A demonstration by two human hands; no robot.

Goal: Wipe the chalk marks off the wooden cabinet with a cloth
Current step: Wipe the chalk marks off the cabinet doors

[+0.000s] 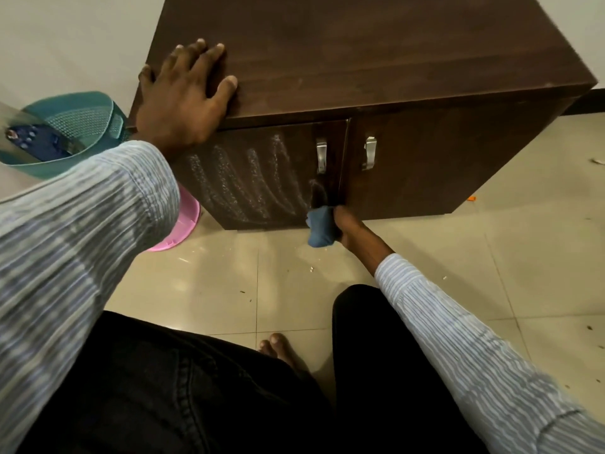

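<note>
A dark brown wooden cabinet (360,54) stands on the tiled floor against the wall. White chalk marks (248,181), several curved bands, cover its left door. My left hand (183,99) lies flat on the cabinet's top left corner, fingers spread, holding nothing. My right hand (350,231) grips a bunched blue cloth (319,229) and presses it against the lower right part of the left door, just below the metal handle (321,155). A wiped dark streak runs up from the cloth.
A teal mesh basket (65,132) with a dark object inside stands left of the cabinet. A pink plastic dish (183,224) lies on the floor by the cabinet's left corner. The right door has its own handle (369,154). My knees and a bare foot (278,348) are below.
</note>
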